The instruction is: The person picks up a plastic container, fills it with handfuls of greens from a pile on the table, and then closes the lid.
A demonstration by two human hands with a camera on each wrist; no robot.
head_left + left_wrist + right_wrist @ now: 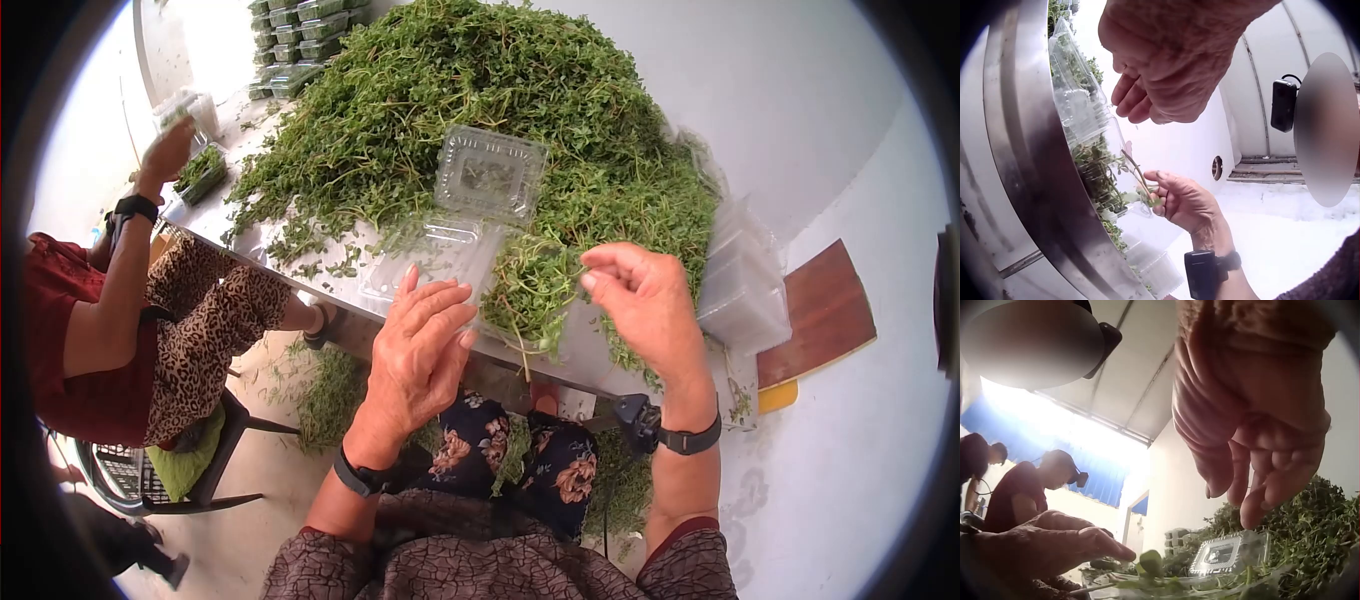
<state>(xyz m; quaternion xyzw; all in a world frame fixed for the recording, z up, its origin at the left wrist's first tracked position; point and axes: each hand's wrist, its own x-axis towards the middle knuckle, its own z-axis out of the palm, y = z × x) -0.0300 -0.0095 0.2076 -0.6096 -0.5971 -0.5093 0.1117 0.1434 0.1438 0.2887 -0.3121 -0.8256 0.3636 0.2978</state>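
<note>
My left hand hovers over the table's front edge, fingers extended and holding nothing. Beside it lies a clear plastic clamshell box; leafy green sprigs fill its right part. A long stem pokes out over the front rim. To the right of these sprigs is my right hand, thumb and fingers loosely bent. In the right wrist view, no sprig shows between its fingers. Another clear clamshell rests against the big heap of greens behind.
Stacked empty clear boxes stand at the table's right end. Filled boxes are piled at the back left. Another person sits at the left, a hand near a filled box. Loose greens lie on the floor.
</note>
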